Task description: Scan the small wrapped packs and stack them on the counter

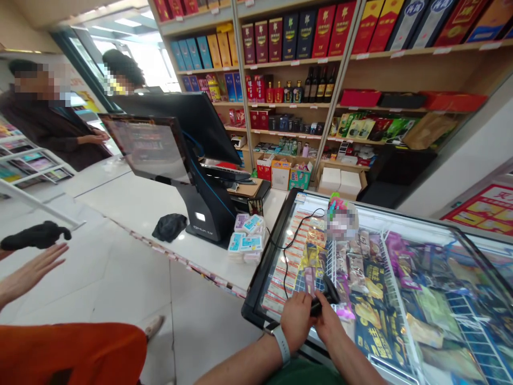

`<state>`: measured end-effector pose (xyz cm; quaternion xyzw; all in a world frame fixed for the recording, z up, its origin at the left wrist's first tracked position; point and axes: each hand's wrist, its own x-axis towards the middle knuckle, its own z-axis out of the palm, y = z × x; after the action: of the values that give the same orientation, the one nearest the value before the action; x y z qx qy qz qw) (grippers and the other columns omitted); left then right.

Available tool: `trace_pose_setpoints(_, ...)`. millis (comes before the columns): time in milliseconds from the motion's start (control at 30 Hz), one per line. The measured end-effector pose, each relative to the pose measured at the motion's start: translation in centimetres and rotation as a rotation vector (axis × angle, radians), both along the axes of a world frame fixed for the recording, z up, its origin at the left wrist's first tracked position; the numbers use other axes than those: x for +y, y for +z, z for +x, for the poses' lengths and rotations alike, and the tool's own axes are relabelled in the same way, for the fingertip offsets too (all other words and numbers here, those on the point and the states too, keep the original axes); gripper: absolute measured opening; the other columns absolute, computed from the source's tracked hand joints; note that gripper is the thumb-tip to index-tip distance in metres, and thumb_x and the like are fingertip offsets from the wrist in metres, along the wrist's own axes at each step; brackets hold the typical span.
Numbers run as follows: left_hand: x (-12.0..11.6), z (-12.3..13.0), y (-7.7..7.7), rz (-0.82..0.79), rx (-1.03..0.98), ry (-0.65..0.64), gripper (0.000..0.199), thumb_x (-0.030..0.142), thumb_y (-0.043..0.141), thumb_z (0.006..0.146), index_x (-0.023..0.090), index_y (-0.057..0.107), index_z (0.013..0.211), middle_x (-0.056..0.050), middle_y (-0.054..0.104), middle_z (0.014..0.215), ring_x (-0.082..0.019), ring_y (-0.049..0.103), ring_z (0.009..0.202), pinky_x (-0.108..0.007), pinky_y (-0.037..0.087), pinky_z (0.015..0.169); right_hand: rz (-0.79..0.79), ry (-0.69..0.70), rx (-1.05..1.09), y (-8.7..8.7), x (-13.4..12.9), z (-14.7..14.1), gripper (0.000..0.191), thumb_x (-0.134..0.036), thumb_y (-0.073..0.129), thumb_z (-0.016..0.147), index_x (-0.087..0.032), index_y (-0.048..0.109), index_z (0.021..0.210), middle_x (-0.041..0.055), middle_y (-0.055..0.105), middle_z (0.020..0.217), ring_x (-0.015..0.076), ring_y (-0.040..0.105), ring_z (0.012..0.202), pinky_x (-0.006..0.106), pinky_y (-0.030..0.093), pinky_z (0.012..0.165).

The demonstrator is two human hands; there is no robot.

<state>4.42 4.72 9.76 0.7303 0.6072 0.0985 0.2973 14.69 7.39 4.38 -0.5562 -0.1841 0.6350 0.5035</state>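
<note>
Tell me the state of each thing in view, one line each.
handheld barcode scanner: held in both hands, cord trailing
left hand: closed on the scanner
right hand: closed on the scanner
chest freezer: glass top shut
wine bottles: upright on shelf
black cloth: crumpled on counter

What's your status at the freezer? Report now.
Left hand and right hand both on black handheld barcode scanner. Black cord trails across freezer's glass lid, the only thing in the way.
</note>
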Motion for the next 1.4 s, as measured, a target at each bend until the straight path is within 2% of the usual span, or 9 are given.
trace_pose_setpoints(100, 0.1, -1.7, 1.5, 0.061, -0.12, -0.033, 0.041, 0.036, 0.067, 0.078, 0.022, 0.059, 0.116, -0.008, 0.06, 0.111, -0.025, 0.053, 0.103, -0.037, 0.043, 0.091, -0.031, -0.085, 0.009, 0.9, 0.2, 1.2, 0.043, -0.045, 0.08, 0.055, -0.021, 0.058, 0.083, -0.0016, 0.066, 0.063, 0.0188, 0.065, 0.059, 0.029, 0.054, 0.05)
trace_pose_setpoints(167, 0.5, -4.1, 2.5, 0.136, -0.164, 0.039, 0.037, 0.038, 0.063, 0.081, 0.023, 0.059, 0.115, -0.007, 0.059, 0.111, -0.024, 0.053, 0.104, -0.036, 0.043, 0.093, -0.01, -0.168, 0.006, 1.8, 0.1, 2.5, 0.053, -0.039, 0.083, 0.054, -0.021, 0.058, 0.096, -0.0029, 0.069, 0.069, 0.0157, 0.065, 0.06, 0.027, 0.055, 0.054)
trace_pose_setpoints(333, 2.8, -11.4, 4.3, 0.447, -0.007, 0.464, 0.052, 0.042, 0.049, 0.089, 0.014, 0.044, 0.133, -0.016, 0.053, 0.123, -0.029, 0.047, 0.118, -0.043, 0.039, 0.099, 0.065, -0.256, -0.157, 4.1, -1.4, 6.0, 0.059, -0.041, 0.085, 0.052, -0.019, 0.06, 0.101, 0.0007, 0.072, 0.079, 0.0162, 0.064, 0.061, 0.028, 0.054, 0.053)
trace_pose_setpoints(467, 4.9, -14.3, 5.0, 0.449, 0.266, 0.691, 0.077, 0.059, 0.047, 0.085, 0.008, 0.033, 0.142, -0.022, 0.05, 0.123, -0.037, 0.045, 0.114, -0.051, 0.041, 0.091, 0.062, -0.333, -0.181, 5.5, -3.1, 7.9, 0.058, -0.042, 0.086, 0.053, -0.019, 0.06, 0.099, 0.0001, 0.069, 0.075, 0.0151, 0.062, 0.059, 0.027, 0.052, 0.051)
trace_pose_setpoints(767, 7.2, -12.5, 4.7, 0.427, 0.465, 0.785, 0.096, 0.073, 0.041, 0.079, 0.008, 0.024, 0.147, -0.024, 0.051, 0.117, -0.04, 0.043, 0.11, -0.055, 0.04, 0.082, 0.128, -0.36, -0.224, 6.1, -4.4, 11.3, 0.056, -0.048, 0.081, 0.062, -0.017, 0.062, 0.104, -0.002, 0.065, 0.065, 0.014, 0.06, 0.059, 0.026, 0.052, 0.055)
trace_pose_setpoints(1000, 8.2, -11.1, 4.2, 0.459, 0.518, 0.871, 0.097, 0.073, 0.04, 0.078, 0.005, 0.026, 0.145, -0.027, 0.051, 0.116, -0.041, 0.044, 0.109, -0.058, 0.039, 0.082, 0.125, -0.338, -0.209, 6.4, -4.7, 14.4, 0.053, -0.047, 0.083, 0.058, -0.016, 0.066, 0.097, 0.0006, 0.069, 0.07, 0.0174, 0.063, 0.063, 0.03, 0.054, 0.058)
trace_pose_setpoints(1133, 8.7, -11.1, 4.0, 0.454, 0.531, 0.901, 0.097, 0.071, 0.043, 0.076, 0.003, 0.027, 0.144, -0.027, 0.052, 0.114, -0.042, 0.045, 0.108, -0.058, 0.038, 0.083, 0.135, -0.313, -0.183, 6.6, -5.2, 15.7, 0.058, -0.047, 0.083, 0.058, -0.017, 0.065, 0.104, 0.0002, 0.07, 0.073, 0.0178, 0.065, 0.065, 0.031, 0.055, 0.063)
trace_pose_setpoints(1300, 8.6, -11.2, 4.7, 0.415, 0.521, 0.911, 0.095, 0.065, 0.053, 0.072, 0.006, 0.028, 0.143, -0.025, 0.053, 0.113, -0.04, 0.049, 0.104, -0.054, 0.039, 0.083, 0.129, -0.315, -0.125, 7.2, -5.6, 16.9, 0.062, -0.044, 0.085, 0.057, -0.019, 0.062, 0.109, -0.0004, 0.07, 0.074, 0.0173, 0.065, 0.068, 0.03, 0.055, 0.066)
trace_pose_setpoints(1400, 7.9, -11.2, 5.4, 0.471, 0.46, 0.897, 0.095, 0.063, 0.056, 0.072, 0.008, 0.028, 0.143, -0.023, 0.053, 0.115, -0.039, 0.051, 0.105, -0.053, 0.041, 0.085, 0.143, -0.269, -0.08, 7.7, -6.0, 17.3, 0.058, -0.042, 0.085, 0.059, -0.02, 0.062, 0.107, -0.0007, 0.069, 0.073, 0.0166, 0.063, 0.066, 0.03, 0.055, 0.064)
